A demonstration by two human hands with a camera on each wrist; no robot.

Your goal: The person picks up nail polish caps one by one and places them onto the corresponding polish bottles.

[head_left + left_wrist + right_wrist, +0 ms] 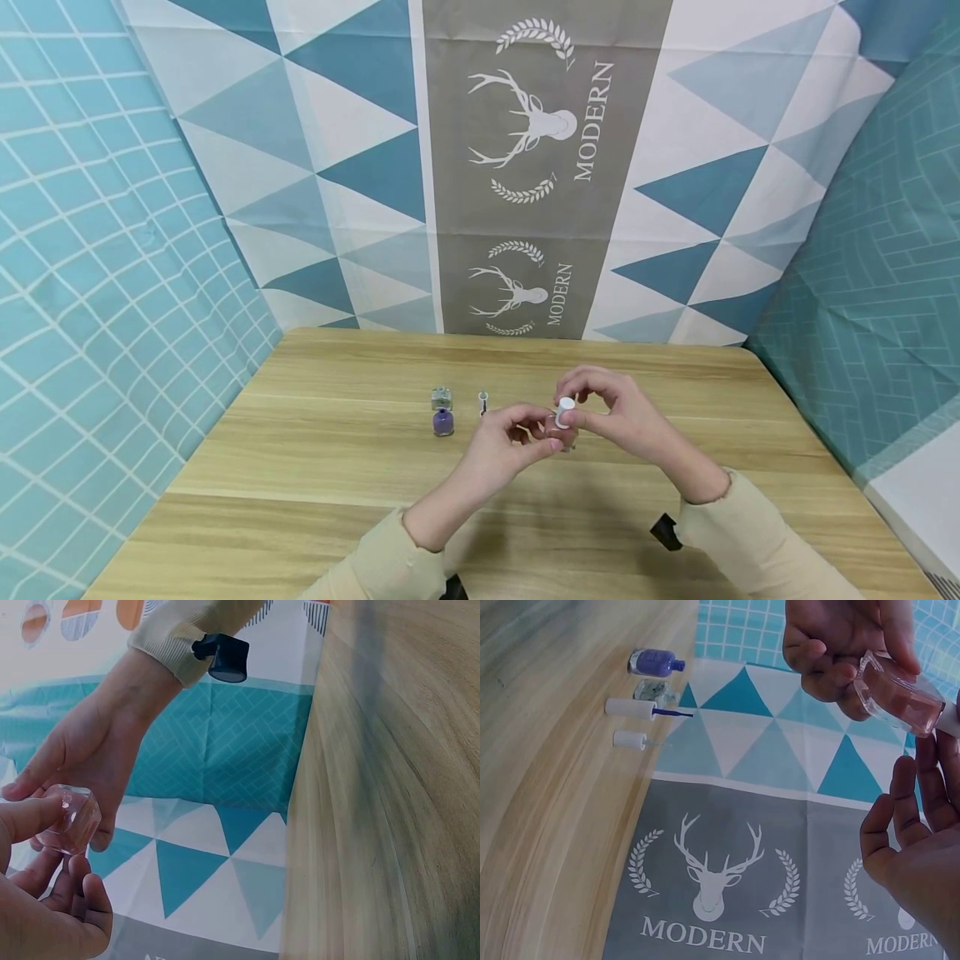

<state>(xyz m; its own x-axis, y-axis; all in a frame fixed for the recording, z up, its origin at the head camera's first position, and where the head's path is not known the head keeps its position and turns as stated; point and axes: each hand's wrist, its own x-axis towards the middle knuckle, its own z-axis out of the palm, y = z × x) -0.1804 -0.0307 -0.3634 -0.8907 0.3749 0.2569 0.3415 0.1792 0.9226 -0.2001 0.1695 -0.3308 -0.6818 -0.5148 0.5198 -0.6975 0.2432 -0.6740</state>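
A small glass nail polish bottle (904,694) of pink polish is gripped between the thumb and fingers of my left hand (504,442), above the table. My right hand (611,408) pinches the bottle's white cap (566,406) between thumb and fingertips, at the bottle's neck. In the left wrist view the pink bottle (71,821) is tilted, and the left fingers cover part of it. To the left of the hands stand an uncapped purple nail polish bottle (443,423) and, behind it, a clear nail polish bottle (441,398).
Two white brush caps stand on the wooden table (315,467) beside the bottles: one with a purple-coated brush (630,709), one with a pale brush (630,740). Patterned cloth (360,167) hangs behind the table. Each wrist carries a black camera (666,532).
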